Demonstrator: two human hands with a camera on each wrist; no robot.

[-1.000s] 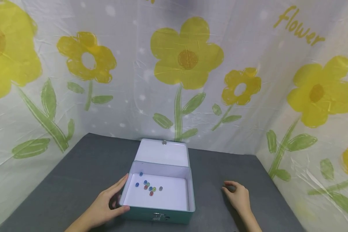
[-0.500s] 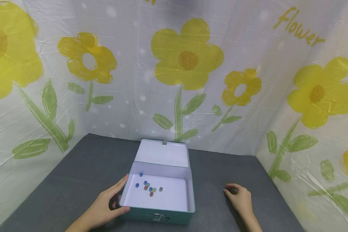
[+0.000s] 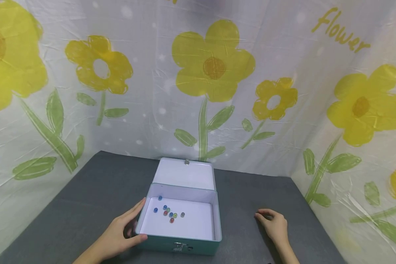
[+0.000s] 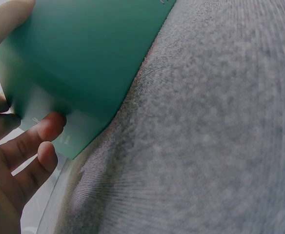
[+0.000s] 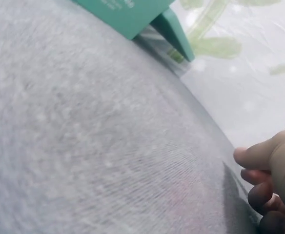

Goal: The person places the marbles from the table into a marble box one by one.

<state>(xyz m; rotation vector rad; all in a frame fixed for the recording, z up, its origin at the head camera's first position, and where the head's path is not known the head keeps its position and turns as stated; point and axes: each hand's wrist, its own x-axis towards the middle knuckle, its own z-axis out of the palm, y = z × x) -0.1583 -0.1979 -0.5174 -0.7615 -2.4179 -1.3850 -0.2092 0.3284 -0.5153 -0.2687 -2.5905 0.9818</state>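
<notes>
An open green tin box [image 3: 178, 245] with a white inside stands on the dark table. Several small coloured balls, like marbles [image 3: 172, 220], lie on its floor, mostly left of the middle. My left hand [image 3: 118, 234] holds the box's left side, with the thumb at the near left corner and the fingers along the side wall. In the left wrist view, bent fingers [image 4: 50, 126] touch the green wall. To the right of the box, my right hand [image 3: 274, 226] rests low over the table. Its fingers are loosely bent, thumb and index tips close together, with nothing visible between them.
The box's lid [image 3: 184, 175] is folded back behind it, with a small metal clasp at its far edge. A grey cloth covers the table [image 3: 244, 194]. Flower-printed sheeting [image 3: 145, 110] hangs behind and on both sides.
The thumb and index fingertips of my right hand have drawn closer together, and that hand has shifted slightly to the right. My left hand, the box and the balls keep their places.
</notes>
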